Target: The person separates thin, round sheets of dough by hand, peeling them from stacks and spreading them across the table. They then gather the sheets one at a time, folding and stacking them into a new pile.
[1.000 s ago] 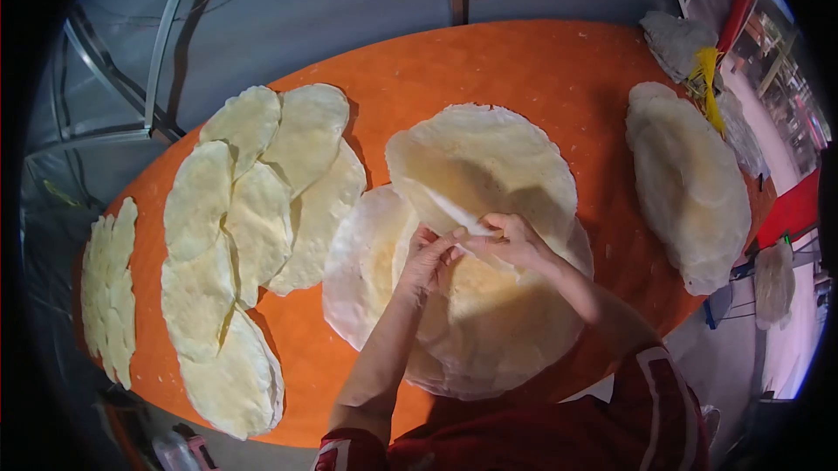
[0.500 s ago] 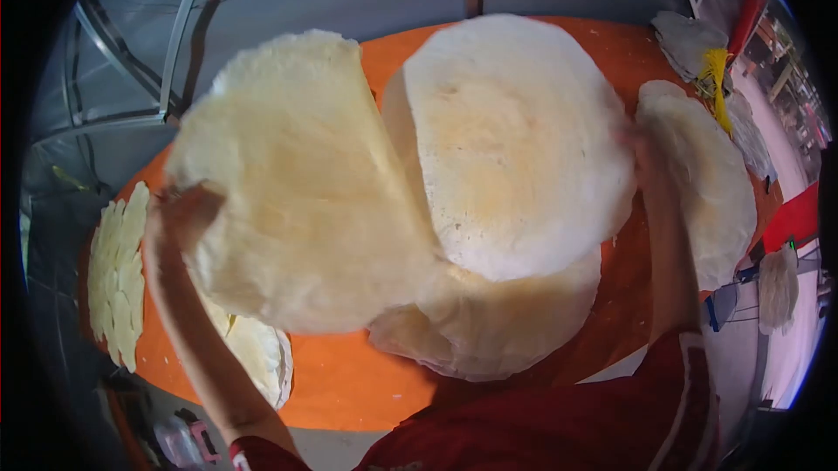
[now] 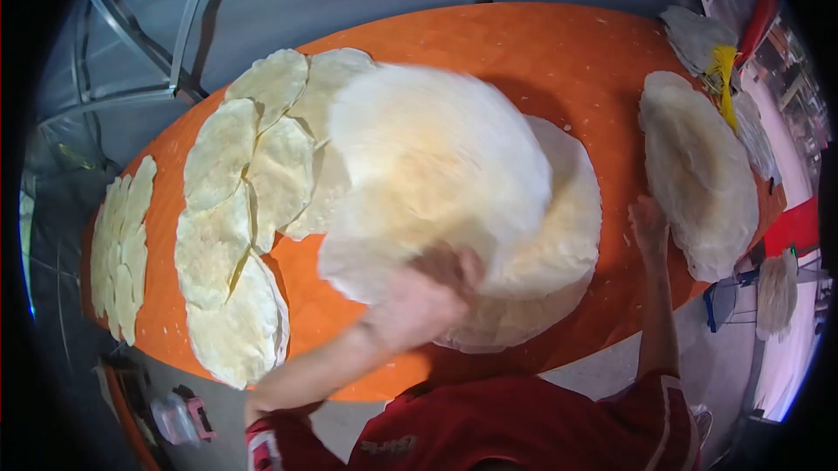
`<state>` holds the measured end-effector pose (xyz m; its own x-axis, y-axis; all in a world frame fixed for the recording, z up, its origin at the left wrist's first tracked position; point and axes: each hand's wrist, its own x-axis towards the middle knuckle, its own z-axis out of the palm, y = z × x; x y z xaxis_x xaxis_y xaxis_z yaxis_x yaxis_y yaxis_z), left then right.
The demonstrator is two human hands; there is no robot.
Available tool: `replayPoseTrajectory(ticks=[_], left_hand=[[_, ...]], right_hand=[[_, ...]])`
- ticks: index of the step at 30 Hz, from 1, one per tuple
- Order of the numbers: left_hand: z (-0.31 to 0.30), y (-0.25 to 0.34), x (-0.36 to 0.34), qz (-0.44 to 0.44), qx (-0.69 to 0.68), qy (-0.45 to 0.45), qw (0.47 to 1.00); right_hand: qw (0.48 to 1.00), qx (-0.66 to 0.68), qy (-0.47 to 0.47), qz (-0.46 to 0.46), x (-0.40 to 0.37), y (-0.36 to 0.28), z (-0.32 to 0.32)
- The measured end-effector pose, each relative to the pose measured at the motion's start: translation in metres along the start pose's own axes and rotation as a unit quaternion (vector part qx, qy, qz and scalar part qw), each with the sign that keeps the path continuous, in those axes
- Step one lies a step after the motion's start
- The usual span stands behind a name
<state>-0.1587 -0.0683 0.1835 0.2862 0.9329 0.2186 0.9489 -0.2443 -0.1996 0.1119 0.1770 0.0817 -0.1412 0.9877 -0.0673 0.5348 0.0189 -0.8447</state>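
Orange table [image 3: 624,104] running underneath; pale sheet [image 3: 436,152] lying mostly beyond left hand [image 3: 428,295], right hand [image 3: 649,225] farther; can't tell either's opening or hold.

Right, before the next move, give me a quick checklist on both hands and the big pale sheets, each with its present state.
1. Left hand clear of the upper sheet: not ok, it overlaps the near part.
2. Left hand's grip: cannot tell, too blurred.
3. Right hand clear of the central pile: ok, it is out to the right.
4. Right hand touching the right-hand stack: cannot tell.
5. Upper sheet lined up with the pile: not ok, it sits off to the left.
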Motion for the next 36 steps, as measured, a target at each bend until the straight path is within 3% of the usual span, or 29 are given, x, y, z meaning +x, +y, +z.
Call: replayPoseTrajectory(ticks=[1,3,4,5,6,7,9,10,11,13,14,15,16,17,19,22,23,25,26,27,29,31,32,34,36], left_hand=[[0.027,0.023,-0.007,0.038,0.067,-0.021,0.997],[0.071,0.066,-0.026,-0.031,-0.077,-0.130,0.988],[0.092,0.080,-0.040,-0.042,-0.077,-0.131,0.987],[0.113,0.091,-0.054,-0.075,-0.084,-0.076,0.991],[0.121,0.097,-0.065,-0.108,-0.091,-0.022,0.990],[0.115,0.097,-0.073,-0.123,-0.087,-0.024,0.988],[0.096,0.092,-0.094,-0.153,-0.274,-0.075,0.947],[0.090,0.087,-0.107,-0.155,-0.287,-0.051,0.944],[0.088,0.083,-0.121,-0.174,-0.278,-0.046,0.943],[0.086,0.069,-0.153,-0.233,-0.375,-0.015,0.897],[0.071,0.059,-0.168,-0.283,-0.407,0.061,0.866],[0.067,0.055,-0.191,-0.293,-0.403,0.064,0.865],[0.068,0.047,-0.216,-0.410,-0.422,0.100,0.802],[0.069,0.045,-0.243,-0.522,-0.438,0.136,0.719],[0.075,0.040,-0.305,-0.653,-0.475,0.246,0.537],[0.071,0.049,-0.395,-0.745,-0.285,0.379,0.469],[0.061,0.051,-0.414,-0.769,-0.222,0.400,0.447],[0.062,0.055,-0.455,-0.803,-0.150,0.409,0.407],[0.059,0.054,-0.469,-0.817,-0.193,0.402,0.366],[0.058,0.054,-0.478,-0.821,-0.185,0.405,0.358],[0.058,0.048,-0.488,-0.661,-0.484,0.554,0.148],[0.052,0.042,-0.487,-0.623,-0.533,0.564,0.096],[0.053,0.041,-0.494,-0.612,-0.554,0.556,0.096],[0.048,0.037,-0.495,-0.575,-0.572,0.581,0.068],[0.049,0.037,-0.493,-0.536,-0.590,0.602,0.040]], right_hand=[[1.000,0.000,-0.006,-0.002,-0.010,-0.009,0.006],[0.957,-0.079,0.067,-0.269,-0.025,-0.022,0.021],[0.947,-0.094,0.037,-0.306,-0.032,-0.017,0.035],[0.933,-0.108,0.006,-0.345,-0.039,-0.012,0.051],[0.915,-0.152,-0.039,-0.371,-0.060,-0.030,0.066],[0.893,-0.194,-0.085,-0.398,-0.079,-0.046,0.081],[0.839,-0.290,-0.221,-0.404,-0.095,-0.034,0.118],[0.798,-0.350,-0.290,-0.395,-0.095,-0.020,0.135],[0.770,-0.390,-0.267,-0.428,-0.101,-0.016,0.143],[0.791,-0.396,-0.258,-0.388,-0.108,-0.042,0.143],[0.783,-0.395,-0.265,-0.400,-0.111,-0.064,0.142],[0.774,-0.441,-0.314,-0.328,-0.111,-0.092,0.146],[0.758,-0.486,-0.353,-0.256,-0.113,-0.115,0.158],[0.749,-0.491,-0.354,-0.269,-0.121,-0.127,0.174],[0.742,-0.308,-0.262,-0.534,-0.147,-0.150,0.220],[0.675,-0.230,-0.322,-0.623,-0.223,-0.206,0.311],[0.626,-0.213,-0.340,-0.669,-0.247,-0.219,0.346],[0.611,-0.140,-0.277,-0.729,-0.295,-0.228,0.427],[0.599,-0.147,-0.238,-0.751,-0.312,-0.236,0.460],[0.586,-0.151,-0.201,-0.771,-0.326,-0.244,0.490],[0.537,-0.141,-0.079,-0.828,-0.322,-0.252,0.552],[0.580,-0.324,-0.328,-0.671,-0.320,-0.292,0.566],[0.573,-0.329,-0.335,-0.672,-0.322,-0.305,0.564],[0.513,-0.246,-0.267,-0.778,-0.325,-0.330,0.551],[0.502,-0.262,-0.292,-0.771,-0.355,-0.335,0.513]])
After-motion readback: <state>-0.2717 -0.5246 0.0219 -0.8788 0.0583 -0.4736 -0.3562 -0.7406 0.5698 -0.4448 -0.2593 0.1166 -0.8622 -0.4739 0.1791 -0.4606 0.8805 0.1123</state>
